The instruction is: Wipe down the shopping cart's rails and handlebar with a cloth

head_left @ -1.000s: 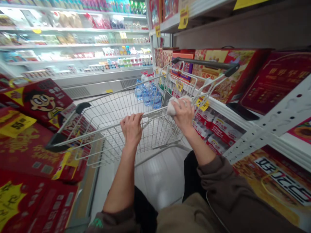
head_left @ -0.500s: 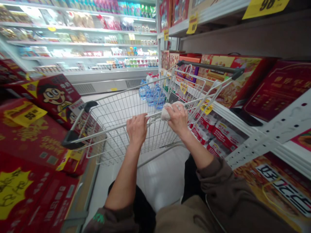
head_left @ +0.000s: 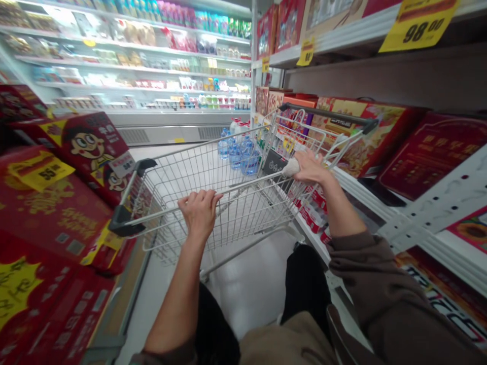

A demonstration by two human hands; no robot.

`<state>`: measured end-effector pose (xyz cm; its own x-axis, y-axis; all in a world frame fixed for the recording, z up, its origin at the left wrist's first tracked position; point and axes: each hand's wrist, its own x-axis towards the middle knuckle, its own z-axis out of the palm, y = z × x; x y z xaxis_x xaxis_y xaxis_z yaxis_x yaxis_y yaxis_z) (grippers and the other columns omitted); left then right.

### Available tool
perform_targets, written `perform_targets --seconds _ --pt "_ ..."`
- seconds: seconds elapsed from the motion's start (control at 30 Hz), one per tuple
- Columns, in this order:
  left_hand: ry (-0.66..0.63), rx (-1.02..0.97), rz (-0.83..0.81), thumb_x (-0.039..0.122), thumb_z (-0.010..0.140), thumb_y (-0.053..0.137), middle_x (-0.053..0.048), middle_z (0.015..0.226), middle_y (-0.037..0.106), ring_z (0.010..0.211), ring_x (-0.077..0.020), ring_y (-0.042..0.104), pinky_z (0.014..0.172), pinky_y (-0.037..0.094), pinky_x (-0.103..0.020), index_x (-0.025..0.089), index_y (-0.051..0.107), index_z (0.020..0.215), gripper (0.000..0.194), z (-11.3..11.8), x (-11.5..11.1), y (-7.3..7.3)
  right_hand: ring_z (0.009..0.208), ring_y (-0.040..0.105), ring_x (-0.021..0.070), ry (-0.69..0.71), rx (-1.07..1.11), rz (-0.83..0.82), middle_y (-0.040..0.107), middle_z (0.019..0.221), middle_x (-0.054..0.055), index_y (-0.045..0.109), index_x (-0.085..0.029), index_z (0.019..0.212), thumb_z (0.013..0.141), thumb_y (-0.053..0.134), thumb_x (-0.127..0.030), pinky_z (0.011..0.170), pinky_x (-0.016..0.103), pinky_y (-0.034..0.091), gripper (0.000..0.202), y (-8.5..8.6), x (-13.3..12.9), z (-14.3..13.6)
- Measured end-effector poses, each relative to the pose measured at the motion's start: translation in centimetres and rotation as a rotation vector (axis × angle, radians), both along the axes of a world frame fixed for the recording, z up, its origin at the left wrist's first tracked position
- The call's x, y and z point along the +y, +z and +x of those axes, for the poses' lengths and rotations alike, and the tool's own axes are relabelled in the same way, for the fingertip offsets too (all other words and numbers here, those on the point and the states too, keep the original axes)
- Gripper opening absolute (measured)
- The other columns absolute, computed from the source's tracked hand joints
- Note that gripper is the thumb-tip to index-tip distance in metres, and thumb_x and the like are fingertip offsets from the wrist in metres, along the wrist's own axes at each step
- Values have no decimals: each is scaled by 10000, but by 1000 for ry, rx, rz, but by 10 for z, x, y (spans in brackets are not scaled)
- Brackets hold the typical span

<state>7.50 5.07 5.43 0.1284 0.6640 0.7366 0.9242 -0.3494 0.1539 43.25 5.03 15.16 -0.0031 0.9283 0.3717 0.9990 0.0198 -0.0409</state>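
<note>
A wire shopping cart stands sideways in front of me, its dark handle bar at the right and black corner bumpers at the left. My left hand is closed over the near top rail of the basket, left of its middle. Farther right along the same rail, my right hand grips a whitish cloth that is pressed around the rail close to the handle end. The fingertips of the right hand are partly hidden behind the cloth and the rail.
Red gift boxes are stacked close on the left. Shelving with boxed goods and yellow price tags runs along the right. Beyond the cart, large blue water bottles stand on the floor before a lit refrigerated case.
My right hand has slid the cloth rightward along the rail toward the handle end. My left hand has moved left and slightly down on the rail, so the hands are farther apart.
</note>
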Motion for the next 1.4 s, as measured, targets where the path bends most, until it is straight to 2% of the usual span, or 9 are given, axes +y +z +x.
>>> perform_targets --seconds 0.13,0.3,0.43,0.57,0.87,0.97,1.07,1.23,1.4 --pt "-29 -40 -27 496 1026 366 -69 814 650 871 -253 517 924 286 -453 242 652 867 414 -6 3 0 882 649 302 3 42 -180 701 975 137 564 -139 1202 765 636 -372 844 466 478 500 13 0 11" --pt "-108 -303 73 552 972 493 -143 1181 602 1149 -308 514 1051 330 -521 239 665 1159 404 17 -17 -4 1041 578 295 131 78 274 630 1129 141 540 -168 1117 750 633 -299 879 417 460 401 -7 -28 -23" --pt "-554 -569 19 663 810 689 -171 1451 454 1370 -315 451 1138 391 -489 253 387 1468 832 65 -49 -12 1101 551 272 367 293 468 579 1219 123 450 -202 1248 743 661 -310 943 415 481 558 -39 -52 -84" --pt "-863 -878 -257 525 937 579 -130 1301 603 1157 -239 639 933 551 -370 255 427 1392 550 90 -60 -15 1136 553 283 430 328 505 567 1279 152 355 -172 1447 803 603 -250 974 444 485 694 -64 -66 -126" --pt "-643 -1133 -156 236 858 668 -22 1033 608 992 -178 623 921 533 -336 238 566 1125 286 98 -63 -24 1405 398 355 503 99 565 392 1565 130 582 -279 1319 853 650 -261 1064 543 438 471 -82 -73 -144" --pt "-689 -1092 -174 260 859 692 -17 1062 608 996 -168 627 899 549 -328 245 550 1124 301 96 -61 -23 1229 525 267 605 -47 556 504 1481 97 559 -333 1370 916 579 -161 985 447 491 486 -72 -67 -127" --pt "-764 -906 -175 367 909 656 -54 1206 570 1084 -184 630 899 575 -354 261 526 1193 329 62 -48 -6 1113 538 261 357 -97 654 554 1416 84 531 -393 1428 958 537 -152 926 434 494 528 -46 -60 -88" --pt "-164 -425 85 518 946 537 -115 1108 648 1124 -286 578 1051 452 -508 219 620 1097 345 -31 -11 25 1125 498 352 -241 -29 522 595 1330 170 567 -237 1425 958 583 -415 847 460 479 501 -17 -35 -27" --pt "227 25 -361 585 997 229 -160 819 712 883 -348 658 848 462 -503 201 749 947 648 -55 0 33 1099 500 346 -345 32 490 647 1114 183 640 -158 1280 993 449 -584 769 399 463 549 -41 -14 -53"
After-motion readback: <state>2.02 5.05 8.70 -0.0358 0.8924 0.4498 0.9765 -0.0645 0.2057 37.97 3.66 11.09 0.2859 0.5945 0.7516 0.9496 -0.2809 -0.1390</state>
